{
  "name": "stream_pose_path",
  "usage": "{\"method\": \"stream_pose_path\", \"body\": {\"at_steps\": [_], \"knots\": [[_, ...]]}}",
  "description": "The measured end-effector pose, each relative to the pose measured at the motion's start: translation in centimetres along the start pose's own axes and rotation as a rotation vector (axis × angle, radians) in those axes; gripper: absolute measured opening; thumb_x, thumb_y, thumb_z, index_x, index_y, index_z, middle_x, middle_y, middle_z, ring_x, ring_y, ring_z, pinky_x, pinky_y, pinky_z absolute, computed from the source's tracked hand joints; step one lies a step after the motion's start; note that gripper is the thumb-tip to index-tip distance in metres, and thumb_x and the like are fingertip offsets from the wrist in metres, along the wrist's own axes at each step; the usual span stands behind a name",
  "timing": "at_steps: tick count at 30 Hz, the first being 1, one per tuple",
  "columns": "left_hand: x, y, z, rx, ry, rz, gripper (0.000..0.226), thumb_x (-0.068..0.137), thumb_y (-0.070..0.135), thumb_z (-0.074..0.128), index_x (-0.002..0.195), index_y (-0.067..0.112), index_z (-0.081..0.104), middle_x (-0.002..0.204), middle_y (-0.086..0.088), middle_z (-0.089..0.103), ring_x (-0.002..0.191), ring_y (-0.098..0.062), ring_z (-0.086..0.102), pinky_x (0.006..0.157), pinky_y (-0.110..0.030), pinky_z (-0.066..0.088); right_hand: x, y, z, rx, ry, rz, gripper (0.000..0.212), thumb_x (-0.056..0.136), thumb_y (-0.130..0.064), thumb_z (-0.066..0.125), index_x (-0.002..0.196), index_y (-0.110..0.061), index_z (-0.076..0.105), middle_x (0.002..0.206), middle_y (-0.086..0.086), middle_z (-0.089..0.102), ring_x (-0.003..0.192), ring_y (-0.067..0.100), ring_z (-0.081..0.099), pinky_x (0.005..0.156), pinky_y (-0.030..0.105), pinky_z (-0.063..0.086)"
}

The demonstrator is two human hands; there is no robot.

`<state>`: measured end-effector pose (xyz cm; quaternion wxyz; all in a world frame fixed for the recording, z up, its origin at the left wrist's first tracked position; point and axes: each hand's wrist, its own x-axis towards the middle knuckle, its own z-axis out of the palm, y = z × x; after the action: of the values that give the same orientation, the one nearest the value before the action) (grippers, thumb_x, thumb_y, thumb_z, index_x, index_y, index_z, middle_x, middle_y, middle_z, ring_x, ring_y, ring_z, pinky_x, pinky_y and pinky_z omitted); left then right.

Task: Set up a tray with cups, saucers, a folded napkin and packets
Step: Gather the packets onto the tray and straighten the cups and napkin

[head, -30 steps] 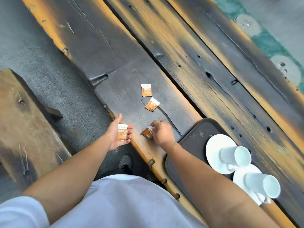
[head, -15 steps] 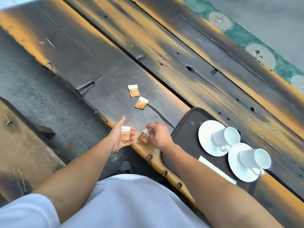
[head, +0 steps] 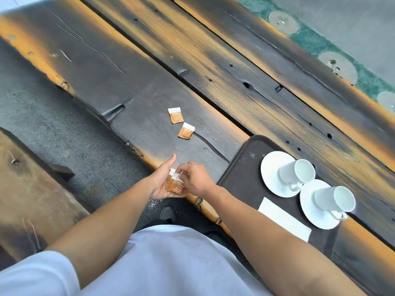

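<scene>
Left of the tray [head: 241, 174], our right hand [head: 197, 181] pinches the packets [head: 174, 185] that our left hand [head: 159, 182] holds with curled fingers; stacked loose, they could slip.

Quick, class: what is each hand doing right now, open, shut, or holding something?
Left hand: cups the packets in its palm, thumb out.
Right hand: pinches the same packets from above.

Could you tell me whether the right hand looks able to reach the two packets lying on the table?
Probably yes: the near packet and far packet lie on bare table just beyond the right hand, nothing between. Its fingers pinch another packet, to be released first.
</scene>
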<state>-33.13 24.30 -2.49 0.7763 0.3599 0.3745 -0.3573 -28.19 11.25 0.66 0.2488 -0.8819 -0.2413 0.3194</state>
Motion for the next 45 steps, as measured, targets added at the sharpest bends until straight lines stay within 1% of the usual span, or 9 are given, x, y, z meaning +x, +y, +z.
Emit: {"method": "stream_pose_path", "body": {"at_steps": [4,7,12,23,28,31,34,37,45], "knots": [[0.2,-0.5,-0.8,0.057,0.006,-0.021,0.094,0.077,0.089,0.037,0.076,0.006,0.080,0.086,-0.021,0.073,0.079,-0.034,0.074,0.076,-0.046,0.062,0.3,-0.1,0.1,-0.023,0.007,-0.008,0.016,0.095,-0.012,0.059,0.107,-0.015,0.070,0.098,0.008,0.061,0.090,0.024,0.057,0.073,0.025,0.034],[0.0,-0.8,-1.0,0.047,-0.002,-0.021,0.097,0.077,0.090,0.031,0.075,0.006,0.079,0.080,-0.020,0.072,0.072,-0.033,0.073,0.074,-0.046,0.062,0.6,-0.2,0.3,-0.024,0.002,-0.011,0.013,0.094,-0.013,0.061,0.103,-0.018,0.069,0.095,0.004,0.060,0.084,0.019,0.054,0.072,0.025,0.036],[-0.5,-0.5,-1.3,-0.006,0.014,-0.011,0.095,0.082,0.087,0.025,0.079,0.004,0.071,0.069,-0.017,0.068,0.059,-0.028,0.069,0.067,-0.042,0.062,1.6,-1.1,0.5,-0.057,-0.012,-0.012,0.007,0.094,-0.015,0.062,0.096,-0.021,0.064,0.094,0.004,0.062,0.084,0.021,0.059,0.068,0.029,0.043],[0.3,1.2,-1.9,-0.057,0.029,-0.030,0.091,0.083,0.086,0.026,0.081,0.003,0.064,0.064,-0.015,0.063,0.055,-0.026,0.061,0.062,-0.037,0.061,4.2,-1.5,-0.3,-0.051,-0.074,0.029,0.002,0.093,-0.015,0.062,0.094,-0.016,0.061,0.097,0.008,0.064,0.083,0.026,0.065,0.074,0.043,0.056],[1.4,2.9,-2.2,-0.084,0.028,-0.038,0.090,0.086,0.083,0.025,0.075,0.003,0.065,0.065,-0.014,0.062,0.053,-0.025,0.059,0.062,-0.037,0.057,6.5,-1.0,-1.7,-0.030,-0.077,0.076,0.004,0.092,-0.021,0.062,0.089,-0.020,0.061,0.083,0.001,0.067,0.080,0.022,0.065,0.072,0.037,0.055],[2.0,4.2,-2.8,-0.091,0.040,-0.043,0.091,0.087,0.082,0.025,0.076,0.002,0.067,0.068,-0.013,0.062,0.054,-0.025,0.058,0.062,-0.037,0.056,8.1,-0.4,-2.8,-0.034,-0.061,0.127,0.014,0.094,-0.021,0.058,0.081,-0.026,0.056,0.075,-0.005,0.063,0.080,0.021,0.063,0.071,0.032,0.052],[2.7,5.4,-3.3,-0.105,0.065,-0.044,0.092,0.087,0.083,0.025,0.078,0.002,0.069,0.068,-0.012,0.062,0.052,-0.024,0.057,0.061,-0.035,0.057,9.9,0.3,-3.8,-0.072,-0.038,0.166,0.008,0.094,-0.020,0.056,0.090,-0.019,0.062,0.090,0.005,0.069,0.091,0.026,0.064,0.074,0.029,0.046],[3.3,6.2,-3.6,-0.137,0.082,-0.047,0.091,0.087,0.083,0.026,0.080,0.002,0.068,0.069,-0.011,0.062,0.052,-0.024,0.057,0.064,-0.035,0.056,11.8,0.9,-4.7,-0.108,-0.020,0.196,0.014,0.093,-0.021,0.056,0.101,-0.014,0.065,0.106,0.010,0.069,0.102,0.029,0.062,0.085,0.035,0.050],[4.7,6.9,-4.3,-0.181,0.122,-0.069,0.089,0.088,0.080,0.031,0.086,0.000,0.070,0.071,-0.013,0.063,0.053,-0.025,0.057,0.066,-0.038,0.056,15.4,1.5,-5.9,-0.110,0.048,0.234,0.040,0.095,-0.023,0.057,0.133,-0.013,0.052,0.133,0.009,0.048,0.119,0.032,0.054,0.098,0.041,0.047]]}}
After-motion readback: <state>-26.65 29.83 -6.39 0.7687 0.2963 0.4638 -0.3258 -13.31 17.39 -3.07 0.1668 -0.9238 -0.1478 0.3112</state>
